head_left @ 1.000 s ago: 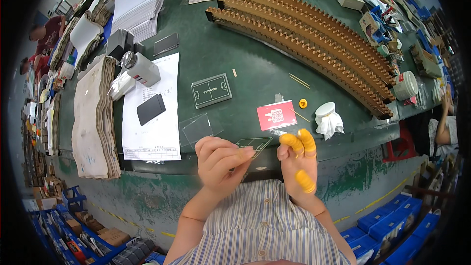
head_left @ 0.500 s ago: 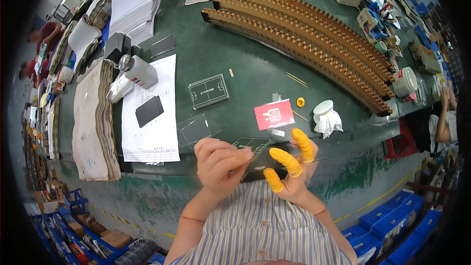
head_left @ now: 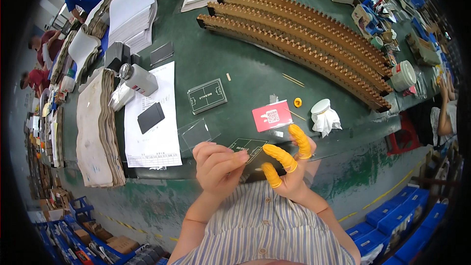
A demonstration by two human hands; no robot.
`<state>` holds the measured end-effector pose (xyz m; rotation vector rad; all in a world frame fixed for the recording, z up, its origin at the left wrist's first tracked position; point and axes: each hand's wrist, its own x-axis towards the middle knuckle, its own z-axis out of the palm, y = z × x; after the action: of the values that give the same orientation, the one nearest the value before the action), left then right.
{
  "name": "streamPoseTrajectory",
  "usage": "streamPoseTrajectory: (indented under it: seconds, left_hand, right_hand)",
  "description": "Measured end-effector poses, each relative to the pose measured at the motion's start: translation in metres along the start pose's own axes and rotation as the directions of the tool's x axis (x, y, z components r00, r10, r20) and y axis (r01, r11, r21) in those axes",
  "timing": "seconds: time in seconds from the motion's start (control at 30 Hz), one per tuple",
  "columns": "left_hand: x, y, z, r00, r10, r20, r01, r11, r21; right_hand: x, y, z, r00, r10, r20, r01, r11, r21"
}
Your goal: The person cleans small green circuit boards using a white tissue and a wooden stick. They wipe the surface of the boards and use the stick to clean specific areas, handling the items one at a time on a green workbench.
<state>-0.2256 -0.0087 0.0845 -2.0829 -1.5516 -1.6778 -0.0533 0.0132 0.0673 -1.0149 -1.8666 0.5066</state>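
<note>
At the lower centre of the frame, a person in a striped shirt (head_left: 262, 223) has a thin green card (head_left: 251, 146) in the left hand (head_left: 216, 169), thumb and fingers pinching it. Just right, the right hand (head_left: 290, 179) has its fingers spread (three wear yellow covers (head_left: 280, 157)); whether one touches the card cannot be told. Higher, a red card (head_left: 271, 116) lies on the green bench (head_left: 196, 49).
</note>
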Motion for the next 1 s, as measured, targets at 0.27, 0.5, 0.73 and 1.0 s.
streamPoseTrajectory:
  seconds: [0.27, 0.5, 0.73, 1.0]
  left_hand:
    - [-0.0018, 0.0004, 0.0010, 1.000, 0.001, -0.005, -0.001, 1.000, -0.010]
    - [-0.0010, 0.0030, -0.0008, 1.000, 0.006, -0.008, -0.006, 1.000, 0.008]
    - [-0.0042, 0.0003, 0.0016, 1.000, 0.000, -0.031, -0.001, 1.000, -0.015]
    - [-0.0043, 0.0016, 0.0014, 1.000, -0.003, -0.028, 0.002, 1.000, -0.021]
  right_hand:
    - [-0.0007, 0.0017, -0.0001, 0.999, -0.021, -0.044, 0.021, 1.000, 0.006]
    - [-0.0002, 0.0018, -0.0005, 0.999, -0.033, -0.023, 0.033, 0.999, -0.035]
    - [-0.0001, 0.0016, -0.0023, 0.999, 0.046, -0.025, -0.048, 0.997, -0.056]
    - [0.0017, 0.0012, -0.0027, 0.999, -0.029, -0.045, 0.026, 0.998, -0.057]
